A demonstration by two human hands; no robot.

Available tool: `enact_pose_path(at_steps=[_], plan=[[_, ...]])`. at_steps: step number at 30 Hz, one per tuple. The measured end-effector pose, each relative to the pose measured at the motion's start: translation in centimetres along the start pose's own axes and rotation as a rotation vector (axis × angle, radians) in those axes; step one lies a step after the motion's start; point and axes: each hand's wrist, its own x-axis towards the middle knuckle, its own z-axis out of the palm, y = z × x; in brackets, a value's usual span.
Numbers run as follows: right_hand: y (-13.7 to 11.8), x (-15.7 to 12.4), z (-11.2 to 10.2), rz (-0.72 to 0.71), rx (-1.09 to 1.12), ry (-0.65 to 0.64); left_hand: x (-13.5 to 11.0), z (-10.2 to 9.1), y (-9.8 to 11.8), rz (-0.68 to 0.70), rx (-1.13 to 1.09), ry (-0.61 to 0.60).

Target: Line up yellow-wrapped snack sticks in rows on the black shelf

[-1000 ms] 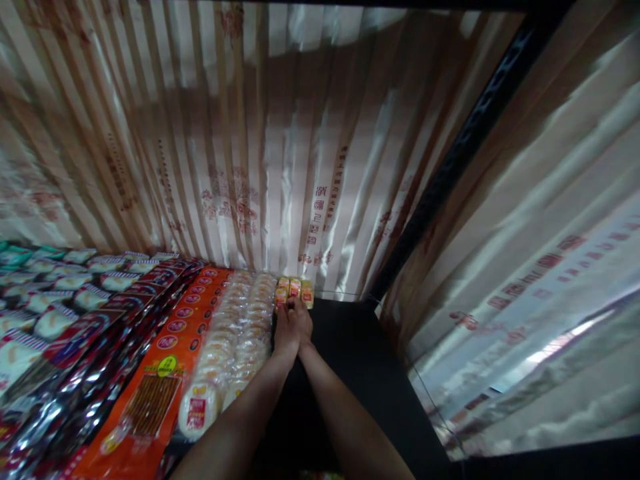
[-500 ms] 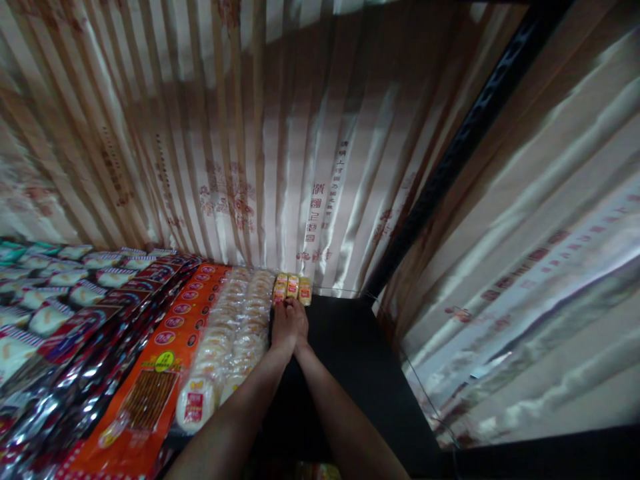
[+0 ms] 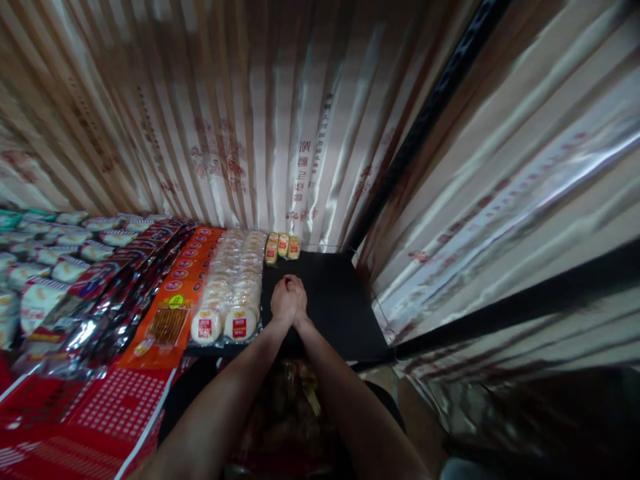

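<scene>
Small yellow packets [image 3: 283, 245] sit along the back edge of the black shelf [image 3: 340, 300], just beyond the hands [image 3: 284, 303], which are together; whether they grip anything cannot be told. Earlier right at the packets, they are now drawn back toward the shelf's front edge.

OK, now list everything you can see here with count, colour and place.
Curtain: count unclear, cream with red print, back and right
Bars: two, black, right side
Shelf: one, black, centre
White packets: many, striped tops, far left
Green packets: a few, back left corner
Shiny packets: many, dark, left
Orange packs: count unclear, left of the round cakes
Round cakes: two rows, white, left of hands
Yellow packets: about four, shelf's back edge
Red packaging: count unclear, bottom left
Left hand: one, bare, against the right
Right hand: one, bare, over shelf
</scene>
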Motion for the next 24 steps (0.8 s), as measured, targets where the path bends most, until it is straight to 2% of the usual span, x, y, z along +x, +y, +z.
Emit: enact_pose_path(at_steps=[4,8,13,17,20,24], plan=[[-0.4,-3.2,-0.9,0.002,-0.006,-0.002,-3.3,-0.9,-0.4,-0.017,0.050,-0.016],[-0.6,-6.5,-1.7,0.005,0.037,0.017,-6.2,-1.3,-1.6,0.035,0.099,-0.021],[-0.1,-11.5,-3.3,0.057,0.181,0.124,-10.6,-1.2,-4.2,0.185,0.013,0.005],[1.6,-16.0,-4.3,0.105,0.161,0.144,-14.3,-1.4,-6.8,0.295,-0.072,-0.027],[3.4,-18.7,-4.0,0.114,0.100,0.088,-16.0,-1.2,-8.9,0.246,-0.050,-0.100],[5.2,-20.5,-2.7,0.152,-0.012,-0.004,-16.3,-0.7,-11.5,0.109,0.049,-0.232]])
